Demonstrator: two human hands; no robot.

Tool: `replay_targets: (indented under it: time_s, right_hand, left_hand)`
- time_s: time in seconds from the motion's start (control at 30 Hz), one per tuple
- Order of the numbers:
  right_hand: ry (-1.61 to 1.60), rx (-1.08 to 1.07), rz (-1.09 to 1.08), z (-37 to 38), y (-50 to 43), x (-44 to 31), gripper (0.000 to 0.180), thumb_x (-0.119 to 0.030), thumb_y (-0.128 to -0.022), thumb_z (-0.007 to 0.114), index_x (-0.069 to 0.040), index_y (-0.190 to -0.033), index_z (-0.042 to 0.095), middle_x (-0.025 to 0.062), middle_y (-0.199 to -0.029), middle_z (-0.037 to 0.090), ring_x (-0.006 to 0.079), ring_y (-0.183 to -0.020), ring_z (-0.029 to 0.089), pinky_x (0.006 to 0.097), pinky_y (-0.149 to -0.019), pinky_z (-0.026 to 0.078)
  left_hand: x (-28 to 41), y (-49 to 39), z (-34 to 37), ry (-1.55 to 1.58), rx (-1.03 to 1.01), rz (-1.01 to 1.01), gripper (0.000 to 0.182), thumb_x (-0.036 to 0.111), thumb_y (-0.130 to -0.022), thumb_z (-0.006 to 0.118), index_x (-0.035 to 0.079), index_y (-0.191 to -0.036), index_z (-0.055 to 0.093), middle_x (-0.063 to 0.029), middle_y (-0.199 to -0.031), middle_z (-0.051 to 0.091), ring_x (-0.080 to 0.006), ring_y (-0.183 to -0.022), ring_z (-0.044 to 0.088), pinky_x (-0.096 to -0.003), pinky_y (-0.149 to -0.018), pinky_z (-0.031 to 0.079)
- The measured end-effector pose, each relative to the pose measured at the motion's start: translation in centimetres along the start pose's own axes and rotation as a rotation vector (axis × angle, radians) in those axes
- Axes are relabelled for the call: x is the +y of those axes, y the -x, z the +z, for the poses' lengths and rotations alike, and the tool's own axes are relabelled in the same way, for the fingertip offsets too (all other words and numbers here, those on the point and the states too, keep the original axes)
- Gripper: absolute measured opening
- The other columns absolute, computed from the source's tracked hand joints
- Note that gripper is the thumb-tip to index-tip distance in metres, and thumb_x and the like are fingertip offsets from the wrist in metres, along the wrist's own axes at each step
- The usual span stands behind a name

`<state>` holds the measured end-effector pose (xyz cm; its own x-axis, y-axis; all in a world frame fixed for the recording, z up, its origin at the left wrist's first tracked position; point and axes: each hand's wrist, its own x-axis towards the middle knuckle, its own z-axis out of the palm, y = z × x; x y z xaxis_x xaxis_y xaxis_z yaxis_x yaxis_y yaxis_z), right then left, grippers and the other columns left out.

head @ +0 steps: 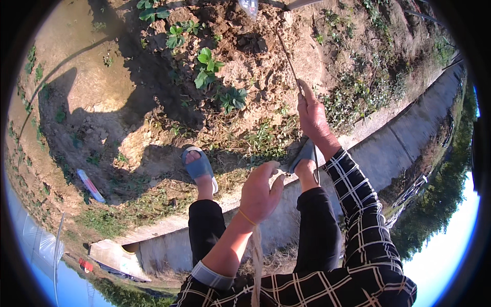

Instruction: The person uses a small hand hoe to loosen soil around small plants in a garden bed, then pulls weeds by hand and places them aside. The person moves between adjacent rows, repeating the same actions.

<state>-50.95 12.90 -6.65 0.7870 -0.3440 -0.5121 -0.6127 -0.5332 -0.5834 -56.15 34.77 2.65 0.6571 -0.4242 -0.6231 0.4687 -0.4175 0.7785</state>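
Observation:
My right hand (312,115), at the right, is closed around a thin dark rod or cord (288,57) that runs up to the soil near the top of the view. A thin dark loop (316,165) hangs below that hand beside my leg. My left hand (262,192) is in front of my body, its fingers curled and thumb apart; whether it pinches something thin cannot be told. A yellow band (246,217) circles the left wrist. Green leafy plants (207,67) grow in the clumpy soil ahead, beside a dark hole (251,43).
My feet in blue slides (199,167) stand at the soil's edge along a concrete channel (387,142). A long printed packet (91,185) lies at the left. Clear plastic (250,7) and a pipe (303,4) are at the top. Low weeds (356,90) grow at the right.

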Motion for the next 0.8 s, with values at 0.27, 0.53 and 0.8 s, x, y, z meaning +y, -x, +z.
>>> replay_targets:
  time_s: [0.27,0.53,0.8]
  right_hand:
    - [0.089,-0.380,0.031,0.9,-4.9,-3.8,0.038,-0.016,-0.097,0.050,-0.005,-0.133,0.052,0.0194,-0.085,0.067,0.0312,-0.073,0.065,0.0406,-0.069,0.051]
    - [1.185,-0.751,-0.617,4.7,-17.3,1.2,0.019,-0.019,-0.088,0.066,-0.010,-0.103,0.073,0.0033,-0.073,0.066,0.0176,-0.061,0.063,0.0332,-0.053,0.054]
    - [1.459,-0.558,-0.828,8.0,-17.7,-0.4,0.012,-0.023,-0.080,0.075,-0.011,-0.084,0.076,-0.0004,-0.085,0.071,0.0178,-0.079,0.068,0.0317,-0.064,0.055]
  left_hand:
    - [0.1,-0.2,-1.7,-0.042,0.047,0.051,0.032,0.016,-0.088,0.065,0.002,-0.116,0.058,-0.0177,-0.101,0.065,-0.0326,-0.093,0.064,-0.0401,-0.081,0.051]
    - [1.1,-0.7,-2.8,0.042,0.055,0.044,0.032,0.014,-0.090,0.066,0.003,-0.119,0.057,-0.0146,-0.100,0.067,-0.0267,-0.092,0.067,-0.0354,-0.081,0.052]
    - [-0.3,0.0,-3.1,0.034,0.142,0.023,0.031,0.013,-0.089,0.066,0.002,-0.117,0.058,-0.0147,-0.098,0.067,-0.0269,-0.091,0.067,-0.0357,-0.079,0.052]
